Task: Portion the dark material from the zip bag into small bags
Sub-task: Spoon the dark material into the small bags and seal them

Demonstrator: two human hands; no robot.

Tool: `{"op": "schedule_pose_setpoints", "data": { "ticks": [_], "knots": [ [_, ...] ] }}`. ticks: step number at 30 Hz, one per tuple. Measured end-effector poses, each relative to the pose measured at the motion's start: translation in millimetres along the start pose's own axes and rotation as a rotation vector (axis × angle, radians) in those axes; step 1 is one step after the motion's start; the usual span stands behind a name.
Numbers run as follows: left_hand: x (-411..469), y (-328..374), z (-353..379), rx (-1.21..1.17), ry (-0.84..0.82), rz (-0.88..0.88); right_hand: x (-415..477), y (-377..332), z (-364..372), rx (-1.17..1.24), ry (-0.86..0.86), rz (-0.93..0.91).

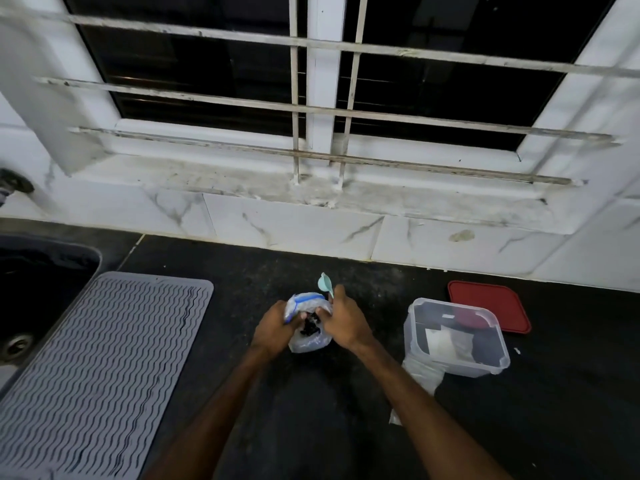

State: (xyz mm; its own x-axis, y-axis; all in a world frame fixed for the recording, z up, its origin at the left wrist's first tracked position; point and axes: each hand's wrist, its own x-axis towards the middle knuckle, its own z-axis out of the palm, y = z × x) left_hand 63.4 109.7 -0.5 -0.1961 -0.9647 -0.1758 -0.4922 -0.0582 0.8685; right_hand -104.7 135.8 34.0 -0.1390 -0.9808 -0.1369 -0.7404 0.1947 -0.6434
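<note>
Two hands flank the zip bag (307, 342): left hand (273, 328) fingers clamp its rim at 9 o'clock, right hand (342, 321) at 3 (spoon (325, 284) pinched too), dark material (311, 326) between.

mat (100, 368) left of zip bag (306, 345) | container (415, 341) right | lid (498, 299) behind container

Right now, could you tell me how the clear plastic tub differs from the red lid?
The clear rectangular plastic tub is see-through and deep, with items inside; the flat red plastic lid is opaque and shallow, lying behind it. Both are rounded rectangles.
</note>
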Motion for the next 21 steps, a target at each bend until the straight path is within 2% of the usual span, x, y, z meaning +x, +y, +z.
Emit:
{"op": "schedule_pose_setpoints", "data": {
  "ticks": [4,9,13,18,21],
  "knots": [
    [-7.0,2.5,-0.2,-0.058,0.088,-0.041,-7.4,-4.5,-0.6,0.101,-0.123,-0.046],
    [-20.3,13.8,2.1,-0.182,0.086,0.02,-10.7,1.2,-6.0,0.056,-0.182,-0.049],
    [-23.1,13.6,-0.2,-0.241,0.002,0.078,-11.0,3.3,-9.3,0.077,-0.15,-0.051],
    [-22.4,24.4,-8.0,-0.258,-0.098,0.133,-8.9,2.8,-20.6,0.243,-0.092,-0.026],
    [-23.5,33.9,-9.9,-0.263,-0.117,0.168,-7.7,2.7,-27.2,0.335,-0.125,-0.008]
  ]
}}
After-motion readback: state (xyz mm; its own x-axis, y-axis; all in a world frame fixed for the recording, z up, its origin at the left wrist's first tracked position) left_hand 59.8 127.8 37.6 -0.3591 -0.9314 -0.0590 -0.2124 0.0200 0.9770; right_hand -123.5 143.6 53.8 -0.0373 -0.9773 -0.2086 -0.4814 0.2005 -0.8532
